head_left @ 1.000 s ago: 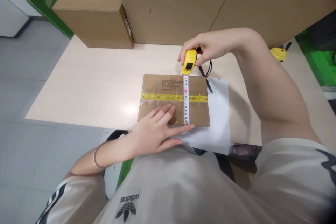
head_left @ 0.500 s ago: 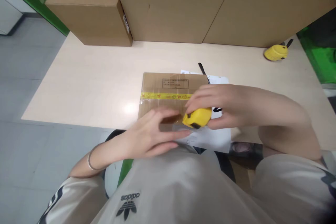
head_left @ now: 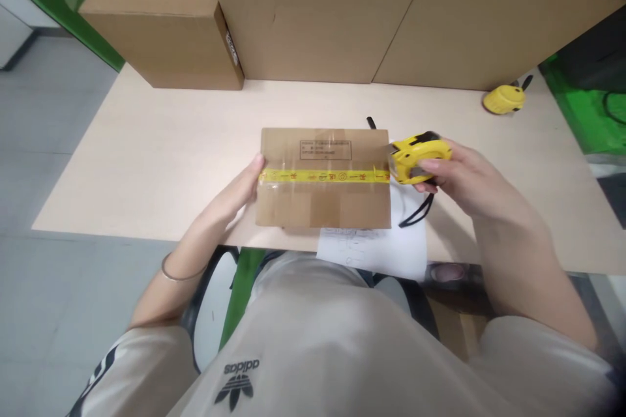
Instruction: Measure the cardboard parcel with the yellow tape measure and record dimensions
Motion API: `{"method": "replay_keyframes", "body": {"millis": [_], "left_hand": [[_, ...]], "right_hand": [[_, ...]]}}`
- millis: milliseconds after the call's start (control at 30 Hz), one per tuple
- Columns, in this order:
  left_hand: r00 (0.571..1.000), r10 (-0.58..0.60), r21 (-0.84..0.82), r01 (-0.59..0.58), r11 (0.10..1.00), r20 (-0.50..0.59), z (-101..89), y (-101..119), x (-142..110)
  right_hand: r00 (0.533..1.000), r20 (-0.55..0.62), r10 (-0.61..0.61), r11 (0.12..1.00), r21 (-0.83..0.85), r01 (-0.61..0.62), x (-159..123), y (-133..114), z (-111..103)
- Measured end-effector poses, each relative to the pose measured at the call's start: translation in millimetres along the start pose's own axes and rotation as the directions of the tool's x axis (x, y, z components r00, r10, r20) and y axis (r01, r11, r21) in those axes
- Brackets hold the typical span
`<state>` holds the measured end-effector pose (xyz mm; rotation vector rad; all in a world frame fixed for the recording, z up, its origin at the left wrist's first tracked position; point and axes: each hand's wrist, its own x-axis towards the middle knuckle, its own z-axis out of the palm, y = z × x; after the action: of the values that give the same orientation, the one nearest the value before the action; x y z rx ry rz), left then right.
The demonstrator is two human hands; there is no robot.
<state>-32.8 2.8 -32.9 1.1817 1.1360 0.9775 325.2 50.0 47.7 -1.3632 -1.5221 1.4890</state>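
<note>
A small cardboard box (head_left: 325,205) lies in front of me, a strip of yellow printed tape (head_left: 308,176) running across its top. Against the box's left edge, my left hand (head_left: 239,192) grips the side with the thumb near the top; its other fingers are mostly hidden. My right hand (head_left: 457,172) is closed around a yellow and black tape measure (head_left: 415,156), held at the box's right edge. A black wrist strap (head_left: 418,212) dangles from it. Whether any blade is drawn out, I cannot tell. Handwritten white paper (head_left: 376,251) lies partly under the box.
Another yellow tape measure (head_left: 503,99) rests at the back right of the table (head_left: 161,163). Large cardboard boxes (head_left: 317,19) stand along the back, with a smaller brown box (head_left: 161,42) at left. A black pen tip (head_left: 371,122) shows behind the small box.
My left hand has drawn back from over the box to its left edge. My right hand has carried the tape measure right and away from me, to the box's right edge.
</note>
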Motion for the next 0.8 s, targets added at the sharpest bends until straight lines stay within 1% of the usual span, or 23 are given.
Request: {"method": "replay_keyframes", "body": {"millis": [100, 167, 200, 233, 300, 333, 367, 400, 433, 500, 567, 600, 633, 700, 733, 767, 800], "left_hand": [[0.986, 0.166, 0.034, -0.165, 0.986, -0.018, -8.2, 10, 5], [0.953, 0.303, 0.059, -0.304, 0.951, 0.026, -18.7, 16, 12], [0.923, 0.379, 0.074, -0.383, 0.921, 0.066, -24.3, 17, 15], [0.883, 0.456, 0.092, -0.466, 0.880, 0.109, -29.8, 17, 19], [0.785, 0.592, 0.146, -0.617, 0.773, 0.185, -39.2, 12, 25], [0.740, 0.636, 0.174, -0.671, 0.721, 0.218, -42.9, 9, 27], [0.706, 0.663, 0.200, -0.707, 0.678, 0.249, -45.8, 4, 28], [0.683, 0.674, 0.221, -0.729, 0.647, 0.281, -48.0, 0, 28], [0.669, 0.674, 0.237, -0.742, 0.627, 0.312, -49.6, -5, 28], [0.661, 0.663, 0.253, -0.749, 0.613, 0.352, -50.9, -11, 27], [0.654, 0.666, 0.253, -0.755, 0.605, 0.358, -50.3, -13, 27], [0.651, 0.672, 0.249, -0.758, 0.603, 0.354, -49.3, -12, 27], [0.651, 0.676, 0.241, -0.758, 0.606, 0.346, -47.8, -12, 27], [0.661, 0.675, 0.220, -0.748, 0.626, 0.327, -43.9, -9, 27], [0.675, 0.668, 0.212, -0.735, 0.644, 0.312, -41.7, -9, 26], [0.694, 0.658, 0.209, -0.717, 0.664, 0.292, -39.5, -8, 25], [0.718, 0.643, 0.213, -0.694, 0.688, 0.265, -37.6, -9, 24]], "right_hand": [[0.988, -0.111, -0.111, 0.990, 0.078, 0.120, -11, -10, -3], [0.973, -0.166, -0.159, 0.980, 0.094, 0.176, -16, -16, -8], [0.969, -0.183, -0.169, 0.977, 0.098, 0.189, -18, -18, -11], [0.966, -0.195, -0.170, 0.976, 0.099, 0.191, -20, -20, -14], [0.959, -0.240, -0.151, 0.980, 0.094, 0.177, -22, -22, -20], [0.949, -0.275, -0.154, 0.980, 0.081, 0.183, -22, -24, -22], [0.935, -0.305, -0.182, 0.977, 0.050, 0.207, -22, -27, -22], [0.918, -0.320, -0.235, 0.969, 0.001, 0.249, -22, -30, -21], [0.900, -0.312, -0.305, 0.952, -0.064, 0.301, -21, -35, -18], [0.868, -0.219, -0.446, 0.890, -0.214, 0.404, -17, -48, -6], [0.859, -0.065, -0.508, 0.824, -0.326, 0.463, -9, -65, 12], [0.844, 0.023, -0.536, 0.780, -0.370, 0.505, -4, -73, 22], [0.813, 0.116, -0.571, 0.716, -0.414, 0.562, 3, -81, 34], [0.714, 0.299, -0.633, 0.552, -0.473, 0.687, 17, -94, 58], [0.662, 0.385, -0.643, 0.471, -0.483, 0.738, 24, -100, 70], [0.626, 0.460, -0.630, 0.412, -0.485, 0.771, 30, -104, 82], [0.603, 0.527, -0.599, 0.376, -0.480, 0.793, 36, -107, 93]]}}
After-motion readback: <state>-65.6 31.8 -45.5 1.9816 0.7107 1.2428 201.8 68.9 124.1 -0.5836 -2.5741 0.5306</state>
